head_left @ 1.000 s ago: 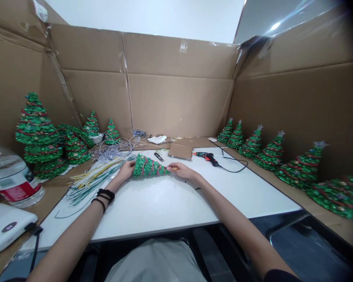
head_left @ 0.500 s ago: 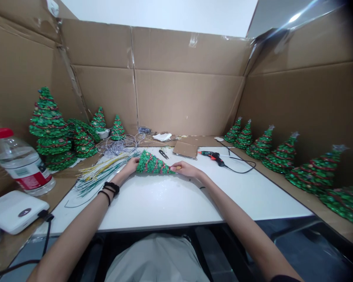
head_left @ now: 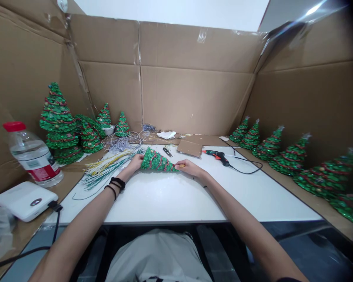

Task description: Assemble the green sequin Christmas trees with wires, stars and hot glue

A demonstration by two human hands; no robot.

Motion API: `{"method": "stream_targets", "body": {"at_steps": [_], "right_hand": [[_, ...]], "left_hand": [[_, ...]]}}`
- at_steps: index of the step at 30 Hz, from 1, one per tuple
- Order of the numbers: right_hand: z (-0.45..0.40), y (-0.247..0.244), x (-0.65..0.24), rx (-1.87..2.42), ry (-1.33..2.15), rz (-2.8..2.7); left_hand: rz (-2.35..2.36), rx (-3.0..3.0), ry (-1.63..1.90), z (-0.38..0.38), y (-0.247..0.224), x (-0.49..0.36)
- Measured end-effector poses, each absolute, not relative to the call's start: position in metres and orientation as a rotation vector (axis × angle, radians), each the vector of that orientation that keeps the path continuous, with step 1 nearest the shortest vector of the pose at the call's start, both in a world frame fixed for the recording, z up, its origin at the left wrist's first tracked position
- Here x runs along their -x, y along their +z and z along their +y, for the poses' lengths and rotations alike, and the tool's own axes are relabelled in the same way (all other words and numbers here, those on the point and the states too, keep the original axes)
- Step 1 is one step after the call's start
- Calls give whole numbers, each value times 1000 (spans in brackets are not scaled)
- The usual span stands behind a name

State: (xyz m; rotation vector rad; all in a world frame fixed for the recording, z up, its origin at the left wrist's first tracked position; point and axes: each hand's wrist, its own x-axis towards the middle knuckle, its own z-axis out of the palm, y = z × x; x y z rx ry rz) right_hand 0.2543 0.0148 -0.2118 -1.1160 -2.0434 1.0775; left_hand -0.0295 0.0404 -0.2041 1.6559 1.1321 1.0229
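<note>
A small decorated Christmas tree [head_left: 158, 160], green with red garland, lies on its side above the white board [head_left: 164, 199]. My left hand [head_left: 137, 161] is closed on its wide base at the left. At the narrow tip, my right hand [head_left: 188, 167] is pinched around a small tool with a tan, wooden-looking handle [head_left: 181, 165]; its working end cannot be made out. Just behind the tree lie small black snips [head_left: 167, 152]. A bundle of green, yellow and white wires [head_left: 106, 172] spreads out left of my left hand.
A glue gun [head_left: 216, 154] with a black cord and a cardboard piece [head_left: 190, 148] lie at the back. Finished trees [head_left: 288, 154] line the right side; more trees [head_left: 57, 125] stand at left. A bottle [head_left: 35, 156] and white box [head_left: 26, 200] sit at left. Cardboard walls [head_left: 194, 94] enclose the table.
The whole view has shifted slightly, so things appear a little further right and higher. Both hands keep the same hold on the tree and the small tool.
</note>
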Motion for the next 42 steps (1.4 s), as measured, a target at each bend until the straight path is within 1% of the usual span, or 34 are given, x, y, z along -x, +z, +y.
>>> {"method": "stream_targets", "body": {"at_steps": [16,32,42], "right_hand": [[14,-209,-254,1138,1022,-2055],[12,-204,-252,1128,1044,-2049],[9,-204,-252,1130,1069,-2046]], "left_hand": [[1220,-1550,1104,42,-211,25],[1187,-1482,1127,39,-214,24],[1206,-1536,1136,42,-212,24]]}}
